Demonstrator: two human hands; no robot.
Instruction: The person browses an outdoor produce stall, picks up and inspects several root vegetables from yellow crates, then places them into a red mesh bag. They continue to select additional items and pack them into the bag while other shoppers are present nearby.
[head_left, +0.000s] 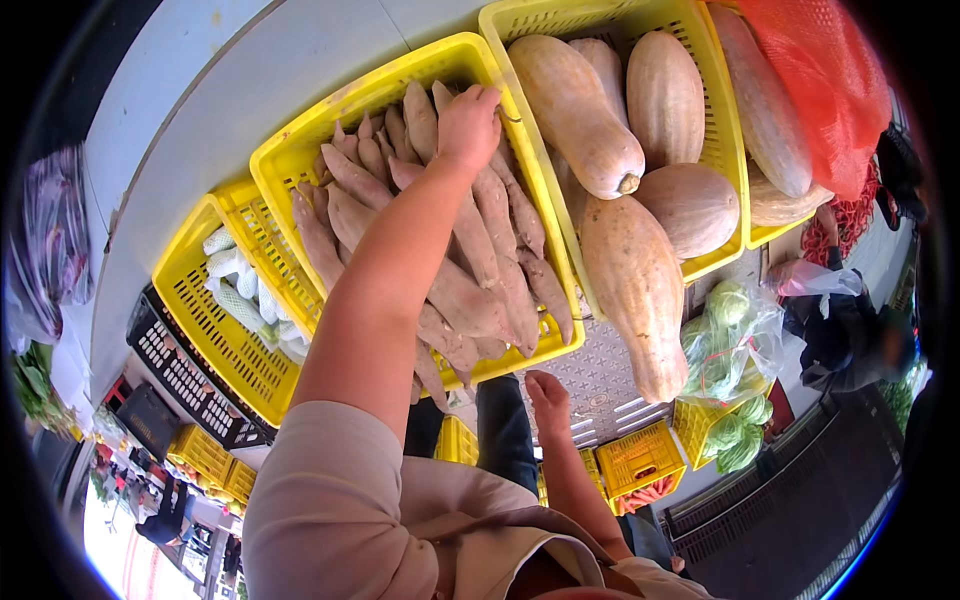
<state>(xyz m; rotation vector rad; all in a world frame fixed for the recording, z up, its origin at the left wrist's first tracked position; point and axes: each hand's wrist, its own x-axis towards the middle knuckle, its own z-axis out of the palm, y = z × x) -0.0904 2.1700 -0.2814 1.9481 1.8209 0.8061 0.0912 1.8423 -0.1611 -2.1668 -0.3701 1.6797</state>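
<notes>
My left hand (469, 127) reaches into the far right part of a yellow plastic crate (296, 127) of sweet potatoes (461, 296). Its fingers are curled down among the far sweet potatoes; a thin, curved root or stem sticks out beside them. The fingertips are hidden, so whether they grip a sweet potato does not show. My right hand (550, 401) hangs low, just outside the near right corner of this crate, loosely closed with nothing visible in it.
Right of the crate, another yellow crate (739, 150) holds large pumpkins (637, 300), one jutting over its near edge. Bagged cabbages (727, 337) and a crate of carrots (641, 457) lie lower right. Net-wrapped produce (244, 300) sits left. A person (840, 337) is at far right.
</notes>
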